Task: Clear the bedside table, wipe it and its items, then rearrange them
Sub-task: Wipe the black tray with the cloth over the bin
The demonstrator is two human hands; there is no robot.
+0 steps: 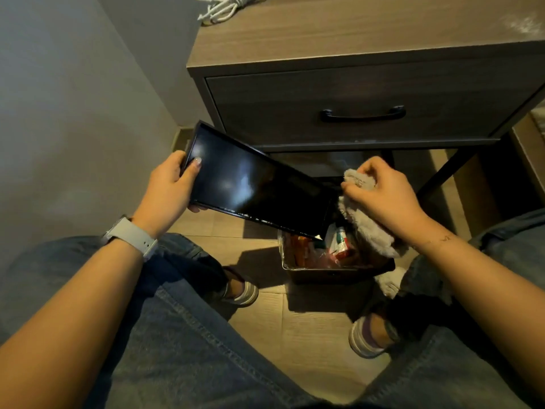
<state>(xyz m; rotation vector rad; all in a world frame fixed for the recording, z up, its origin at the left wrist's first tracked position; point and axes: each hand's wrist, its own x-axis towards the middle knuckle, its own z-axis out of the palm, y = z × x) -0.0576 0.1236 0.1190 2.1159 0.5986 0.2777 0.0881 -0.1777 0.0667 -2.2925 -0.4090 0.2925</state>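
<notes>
A glossy black rectangular tray (250,184) is held tilted in front of the bedside table (339,39). My left hand (169,187) grips its upper left end, thumb on the inner face. The tray's lower right corner hangs over a small bin (333,271) on the floor. My right hand (386,196) grips a fluffy pale cloth (365,222) beside the tray's right end; the cloth hangs down over the bin.
The bin holds wrappers and packets. White cables (224,7) lie at the table top's back left. The drawer (362,113) with a black handle is shut. A wall stands close at left. My knees and slippered feet flank the bin.
</notes>
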